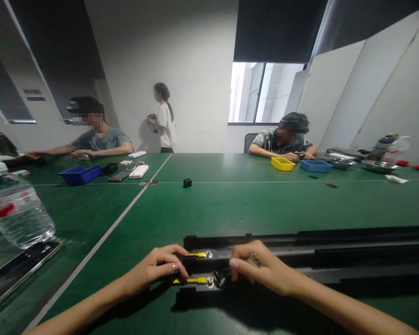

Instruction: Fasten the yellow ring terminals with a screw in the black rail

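Observation:
Two yellow wires with ring ends are fixed by shiny round fasteners near the left end of long black rails; there is an upper yellow wire (197, 255) and a lower yellow wire (195, 280). My left hand (157, 267) has its fingers curled at these wires, with fingertips on the lower one and against the upper one. To the right, my right hand (263, 266) pinches a small dark piece (220, 278), which reaches down beside the lower fastener; its exact kind is unclear. The black rails (352, 258) run under my right hand and off to the right.
On the left stand a water bottle (21, 209) and a phone (21, 270). A small black cube (187, 183) sits mid-table. Farther back are a dark blue tray (80, 175), a yellow tray (282, 164) and a blue tray (316, 166). Two people sit across; another stands by the wall.

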Motion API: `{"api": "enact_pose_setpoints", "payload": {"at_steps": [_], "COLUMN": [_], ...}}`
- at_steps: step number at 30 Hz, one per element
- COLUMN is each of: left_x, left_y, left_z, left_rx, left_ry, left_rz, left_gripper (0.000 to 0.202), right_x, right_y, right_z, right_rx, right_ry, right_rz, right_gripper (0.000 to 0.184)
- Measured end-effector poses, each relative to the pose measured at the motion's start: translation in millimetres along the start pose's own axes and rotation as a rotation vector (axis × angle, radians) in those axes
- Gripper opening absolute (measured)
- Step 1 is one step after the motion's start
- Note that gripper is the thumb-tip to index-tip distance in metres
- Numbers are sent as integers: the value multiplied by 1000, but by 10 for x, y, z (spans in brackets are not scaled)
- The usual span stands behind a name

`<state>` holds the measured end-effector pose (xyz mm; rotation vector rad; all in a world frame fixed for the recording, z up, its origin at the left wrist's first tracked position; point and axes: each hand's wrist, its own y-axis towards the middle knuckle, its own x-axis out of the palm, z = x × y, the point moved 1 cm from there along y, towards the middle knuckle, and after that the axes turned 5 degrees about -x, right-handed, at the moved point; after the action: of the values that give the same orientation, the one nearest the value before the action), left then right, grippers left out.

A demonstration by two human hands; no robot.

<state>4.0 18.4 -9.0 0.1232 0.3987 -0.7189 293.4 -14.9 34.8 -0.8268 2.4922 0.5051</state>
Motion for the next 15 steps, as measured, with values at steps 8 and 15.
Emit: {"api": "enact_pose_setpoints", "payload": {"at_steps": [8,15], "left_x": [8,17], "left_y": [10,3], "left_z": [-5,-10], "left_rx": [-19,-16], "left_ry": [16,-17], "left_rz": [24,11], "left_gripper": [41,36], "right_x": [-3,-6], "right_y": [1,2], "right_z": [33,4], "right_rx": [-17,14], "right_ry": [-21,-10], "right_rz": [5,1], "right_gripper": [49,51]}}
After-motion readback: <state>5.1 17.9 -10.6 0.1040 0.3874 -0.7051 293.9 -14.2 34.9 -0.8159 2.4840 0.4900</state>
